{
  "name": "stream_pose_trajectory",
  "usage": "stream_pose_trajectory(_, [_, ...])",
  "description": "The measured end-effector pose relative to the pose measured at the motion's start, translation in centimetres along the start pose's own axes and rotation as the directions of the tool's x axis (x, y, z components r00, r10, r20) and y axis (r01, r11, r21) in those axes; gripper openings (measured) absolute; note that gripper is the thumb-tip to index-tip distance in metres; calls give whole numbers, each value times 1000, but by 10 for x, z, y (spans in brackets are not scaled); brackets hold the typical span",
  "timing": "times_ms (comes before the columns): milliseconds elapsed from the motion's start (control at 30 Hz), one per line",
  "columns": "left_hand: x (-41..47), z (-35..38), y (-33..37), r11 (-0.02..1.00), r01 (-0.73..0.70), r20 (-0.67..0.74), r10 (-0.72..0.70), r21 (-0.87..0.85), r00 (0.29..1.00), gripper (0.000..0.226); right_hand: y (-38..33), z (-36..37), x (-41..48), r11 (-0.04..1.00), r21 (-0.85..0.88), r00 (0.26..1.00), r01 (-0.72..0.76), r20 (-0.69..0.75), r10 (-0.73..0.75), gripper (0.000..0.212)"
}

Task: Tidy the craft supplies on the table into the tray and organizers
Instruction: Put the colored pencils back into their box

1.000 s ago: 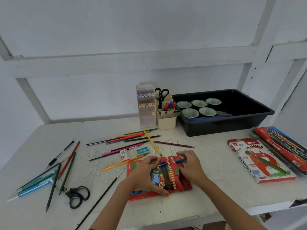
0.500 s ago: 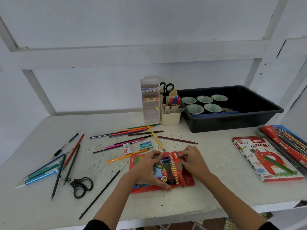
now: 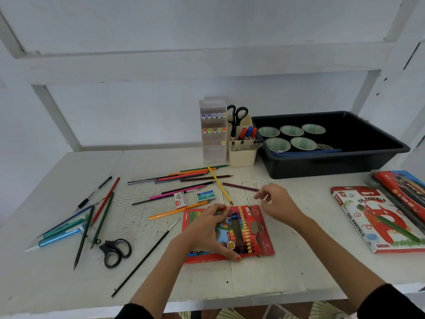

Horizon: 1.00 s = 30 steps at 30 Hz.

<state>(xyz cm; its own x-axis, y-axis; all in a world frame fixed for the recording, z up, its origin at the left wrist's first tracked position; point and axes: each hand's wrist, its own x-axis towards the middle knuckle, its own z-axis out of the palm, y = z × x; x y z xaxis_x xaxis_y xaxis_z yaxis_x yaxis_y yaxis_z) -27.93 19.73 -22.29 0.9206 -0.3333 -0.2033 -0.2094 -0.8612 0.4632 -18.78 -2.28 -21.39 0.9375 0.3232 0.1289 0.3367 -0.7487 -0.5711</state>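
Seen from the head camera, the person leans over the white counter (image 3: 299,261), and the red crayon pack (image 3: 259,236) lies flat just in front of them, a row of coloured sticks showing through its window. The left hand (image 3: 207,231) covers the pack's left half. Its fingers (image 3: 219,209) are spread to the far edge and the thumb is hooked on the near edge, so the pack is clamped between them, I'd guess to stop it sliding while it is filled. The right hand (image 3: 278,203) hovers just past the pack's far right corner, fingers loosely curled, thumb and forefinger close together with nothing I can see between them. It is near the end of a maroon pencil (image 3: 239,187), which looks like the next one to go in. Loose pencils (image 3: 184,176) fan across the middle and left of the counter, and scissors (image 3: 115,250) lie nearer the front edge. At the back, well apart from the hands, the marker case (image 3: 212,134) and cream cup (image 3: 241,155) stand touching. Beside them the black tray (image 3: 333,166) holds paper cups (image 3: 292,130). A pastels box (image 3: 379,219) lies off to the right, outside the tray, so I'd say most of the tidying is yet to do.
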Motion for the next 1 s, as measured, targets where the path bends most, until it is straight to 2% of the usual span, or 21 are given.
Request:
stream_pose_trajectory(67, [1, 0, 0, 1000, -4, -2, 4, -5, 1000, 121, 7, -4, 15, 988, -157, 994, -10, -112, -8, 21])
stream_pose_trajectory(133, [2, 0, 0, 1000, -7, -1, 7, -3, 1000, 122, 15, -4, 23, 949, -314, 996, -19, -91, -10, 28])
stream_pose_trajectory(200, [1, 1, -1, 1000, -9, -3, 9, -1, 1000, 123, 20, -2, 23, 923, -384, 998, -21, -57, -1, 29])
stream_pose_trajectory(367, [3, 2, -2, 1000, -4, 4, 4, 4, 1000, 122, 34, -9, 9, 948, -302, 985, -104, -161, 56, 22])
stream_pose_trajectory(467, [3, 3, -2, 1000, -10, -4, 10, -5, 1000, 123, 52, -31, -8, 953, -283, 983, -109, -176, 60, 18])
stream_pose_trajectory(533, [2, 3, -2, 1000, -13, -9, 13, -8, 1000, 122, 65, -46, -20, 956, -281, 986, -85, -160, 41, 17])
stream_pose_trajectory(633, [2, 3, -2, 1000, -19, -11, 18, -5, 1000, 123, 74, -58, -35, 942, -335, 1000, -24, -16, 20, 17])
stream_pose_trajectory(700, [2, 3, -2, 1000, -15, -9, 15, -10, 1000, 123, 72, -55, -41, 940, -340, 999, 30, 28, -22, 18])
stream_pose_trajectory(900, [0, 1, 1, 1000, 6, 5, -6, -12, 1000, 122, 34, -18, -52, 927, -310, 977, 211, 43, -208, 15])
stream_pose_trajectory(1000, [-2, 1, 3, 1000, 19, 8, -19, -17, 1000, 122, 11, 1, -52, 952, -198, 972, 235, 33, -233, 16])
